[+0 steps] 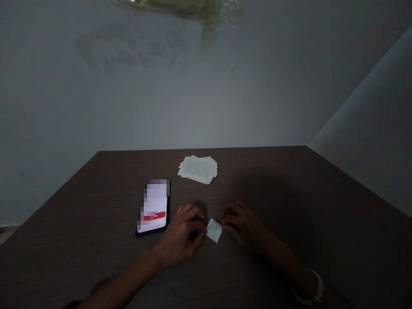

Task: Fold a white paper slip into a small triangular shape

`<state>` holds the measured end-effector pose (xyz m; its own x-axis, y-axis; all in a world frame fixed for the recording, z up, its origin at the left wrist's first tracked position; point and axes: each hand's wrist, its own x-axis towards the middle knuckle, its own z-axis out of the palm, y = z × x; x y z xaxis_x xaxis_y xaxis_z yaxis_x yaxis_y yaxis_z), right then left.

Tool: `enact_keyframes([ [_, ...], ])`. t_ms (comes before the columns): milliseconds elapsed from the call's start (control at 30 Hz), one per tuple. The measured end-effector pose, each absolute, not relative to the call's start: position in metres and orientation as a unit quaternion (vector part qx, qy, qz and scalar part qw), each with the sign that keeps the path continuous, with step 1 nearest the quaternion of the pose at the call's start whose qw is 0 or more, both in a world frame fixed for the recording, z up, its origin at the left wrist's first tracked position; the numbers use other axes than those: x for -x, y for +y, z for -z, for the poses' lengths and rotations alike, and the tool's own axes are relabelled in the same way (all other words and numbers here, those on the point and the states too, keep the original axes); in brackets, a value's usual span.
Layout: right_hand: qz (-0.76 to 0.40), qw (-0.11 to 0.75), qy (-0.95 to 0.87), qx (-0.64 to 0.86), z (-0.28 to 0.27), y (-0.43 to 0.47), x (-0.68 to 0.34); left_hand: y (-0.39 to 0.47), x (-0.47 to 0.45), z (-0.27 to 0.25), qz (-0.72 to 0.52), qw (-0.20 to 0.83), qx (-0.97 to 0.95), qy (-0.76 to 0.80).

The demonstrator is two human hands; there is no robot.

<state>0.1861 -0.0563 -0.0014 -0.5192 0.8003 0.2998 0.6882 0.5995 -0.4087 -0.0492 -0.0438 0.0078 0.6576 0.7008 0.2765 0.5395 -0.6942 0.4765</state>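
Note:
A small folded piece of paper point(214, 230), pale and roughly square, sits between my two hands with one corner pointing toward me. My left hand point(185, 231) pinches its left corner between thumb and fingertips. On the opposite side, my right hand point(246, 226) has its thumb and fingers closed at the right corner. Both hands rest low over the table, and the fingertips hide the paper's side corners.
A brown wood-grain table point(106, 184) reaches back to a grey wall point(193, 107). Beyond my hands lies a loose stack of printed paper sheets point(198, 169). A lit phone point(154, 206) lies left of my left hand. A pale bracelet point(318, 288) circles my right wrist.

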Motion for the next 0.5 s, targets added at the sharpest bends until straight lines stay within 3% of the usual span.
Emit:
enact_keyframes([
  [500,-0.138,0.267,-0.829,0.471,-0.002,-0.058,-0.174,-0.040,0.045,-0.003,-0.219,0.166,-0.884,0.378],
])
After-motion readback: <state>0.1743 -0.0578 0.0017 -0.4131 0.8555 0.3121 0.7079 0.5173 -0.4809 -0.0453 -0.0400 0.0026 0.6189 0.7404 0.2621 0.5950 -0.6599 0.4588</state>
